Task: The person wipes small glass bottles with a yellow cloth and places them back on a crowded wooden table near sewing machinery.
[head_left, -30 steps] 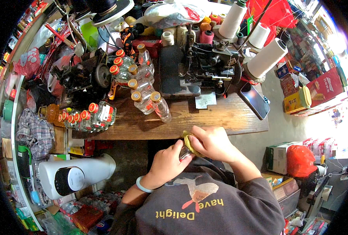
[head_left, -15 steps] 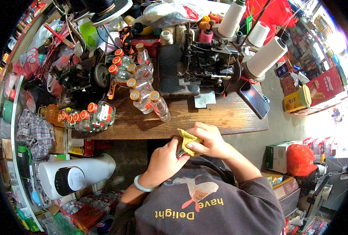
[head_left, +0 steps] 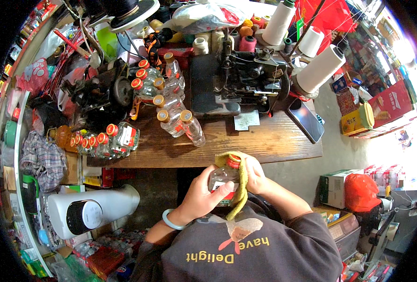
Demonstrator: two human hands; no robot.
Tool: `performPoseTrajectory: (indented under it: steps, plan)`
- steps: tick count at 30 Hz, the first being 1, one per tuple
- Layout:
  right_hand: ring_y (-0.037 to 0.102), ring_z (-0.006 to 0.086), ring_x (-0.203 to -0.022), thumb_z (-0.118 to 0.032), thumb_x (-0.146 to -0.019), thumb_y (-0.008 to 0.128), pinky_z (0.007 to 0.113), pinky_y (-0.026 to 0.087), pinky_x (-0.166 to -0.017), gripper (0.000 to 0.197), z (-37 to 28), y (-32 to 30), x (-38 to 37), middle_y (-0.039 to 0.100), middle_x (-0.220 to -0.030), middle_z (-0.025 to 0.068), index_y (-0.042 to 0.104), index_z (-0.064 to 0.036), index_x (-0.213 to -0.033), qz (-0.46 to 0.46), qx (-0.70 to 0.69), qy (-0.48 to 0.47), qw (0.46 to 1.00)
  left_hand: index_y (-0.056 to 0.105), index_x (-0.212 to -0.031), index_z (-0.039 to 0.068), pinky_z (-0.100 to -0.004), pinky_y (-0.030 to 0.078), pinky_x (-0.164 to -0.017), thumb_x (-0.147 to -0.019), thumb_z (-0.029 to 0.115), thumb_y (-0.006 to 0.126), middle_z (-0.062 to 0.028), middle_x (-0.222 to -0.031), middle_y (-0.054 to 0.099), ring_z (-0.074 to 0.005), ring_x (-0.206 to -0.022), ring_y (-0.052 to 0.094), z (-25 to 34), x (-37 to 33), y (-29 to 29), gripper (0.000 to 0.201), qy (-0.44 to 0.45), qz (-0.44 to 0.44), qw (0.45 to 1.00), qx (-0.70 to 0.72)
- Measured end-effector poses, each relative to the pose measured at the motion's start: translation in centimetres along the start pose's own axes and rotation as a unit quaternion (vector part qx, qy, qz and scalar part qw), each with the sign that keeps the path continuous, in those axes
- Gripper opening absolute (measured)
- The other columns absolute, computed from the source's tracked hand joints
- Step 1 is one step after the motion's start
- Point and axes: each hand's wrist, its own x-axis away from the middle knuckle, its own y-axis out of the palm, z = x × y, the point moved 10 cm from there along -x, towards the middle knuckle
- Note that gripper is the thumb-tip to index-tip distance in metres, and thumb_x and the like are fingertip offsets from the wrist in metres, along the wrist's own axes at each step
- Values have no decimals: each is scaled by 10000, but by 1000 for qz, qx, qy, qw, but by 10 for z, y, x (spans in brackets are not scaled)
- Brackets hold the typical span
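Observation:
My left hand (head_left: 203,194) grips a small clear glass bottle (head_left: 222,177) with a red-orange cap, held just below the front edge of the wooden table (head_left: 265,141). My right hand (head_left: 255,176) presses a yellow-green cloth (head_left: 239,197) against the bottle's right side; the cloth drapes over the cap and hangs down under the bottle. A pale green bangle (head_left: 172,221) sits on my left wrist. Several more capped bottles (head_left: 180,120) lie on the table above my hands.
A black sewing machine (head_left: 246,80) stands at the table's back, with white thread cones (head_left: 319,68) to its right and a phone (head_left: 306,121) beside it. More bottles (head_left: 107,138) crowd the table's left edge. A white appliance (head_left: 86,211) lies on the floor at left.
The bottle has come into view out of the cloth, gripped by my left hand. Both hands have dropped a little toward my body, and the cloth now hangs beside and under the bottle.

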Motion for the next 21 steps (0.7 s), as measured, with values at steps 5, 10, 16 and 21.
performPoseTrajectory:
  steps: [5, 10, 16, 21]
  plan:
    - [570, 337, -782, -242, -904, 546, 391, 473, -679, 298, -17, 5, -6, 543, -860, 167, 589, -5, -1080, -60, 234, -80, 967, 450, -1193, -41, -300, 487, -794, -933, 282, 626, -130, -994, 639, -154, -901, 613, 5, -1, -12, 450, 54, 67, 996, -8]
    - [537, 275, -734, -367, -846, 647, 356, 453, -657, 367, -21, 4, -8, 506, -826, 111, 594, -25, -969, -33, 186, -45, 981, 453, -1091, -3, -441, 507, -620, -800, 554, 661, -222, -874, 603, -427, -770, 629, 32, 2, -7, 662, 127, 82, 930, -334]
    - [490, 189, -740, -447, -965, 483, 307, 402, -684, 447, -15, 2, -8, 495, -804, 55, 582, -22, -869, -38, 102, -13, 994, 465, -1081, -10, -348, 501, -680, -875, 495, 619, -168, -885, 608, -289, -784, 646, 26, -2, -9, 567, 115, 66, 979, -156]
    - [519, 199, -774, -275, -1028, 386, 313, 420, -720, 361, -10, 2, -10, 534, -848, 74, 617, -4, -974, -44, 71, 18, 996, 435, -1205, -23, -244, 444, -805, -992, 353, 497, -51, -1007, 571, -103, -917, 539, -11, 1, -7, 436, 19, 74, 987, 142]
